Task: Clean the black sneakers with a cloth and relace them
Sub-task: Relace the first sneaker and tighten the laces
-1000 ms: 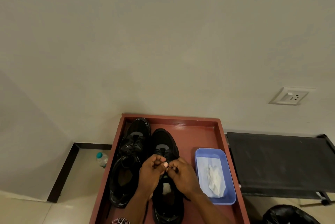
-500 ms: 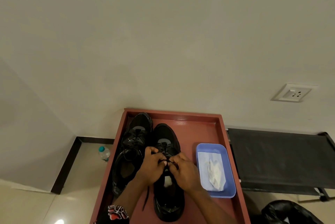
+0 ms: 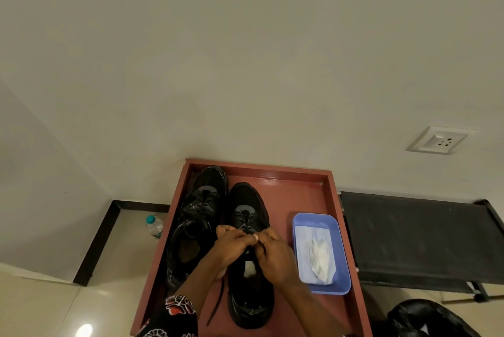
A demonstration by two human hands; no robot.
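Both hands have slid slightly nearer along the right sneaker point(image 3: 249, 249), which lies beside the left sneaker point(image 3: 196, 224) on the red tray point(image 3: 308, 189). Left hand point(image 3: 231, 249) and right hand point(image 3: 274, 254) pinch the black lace point(image 3: 216, 302) above its tongue. Relacing seems underway; threading the next eyelet likely follows. The cloth point(image 3: 317, 253) lies in the blue tub point(image 3: 342, 263).

We note the left hand point(image 3: 231, 248) and right hand point(image 3: 274, 256) now sit closer together over the right sneaker point(image 3: 249, 252), lower toward its tongue than a second ago. A loose lace end point(image 3: 216, 302) now trails down onto the tray point(image 3: 300, 194) below the left wrist.
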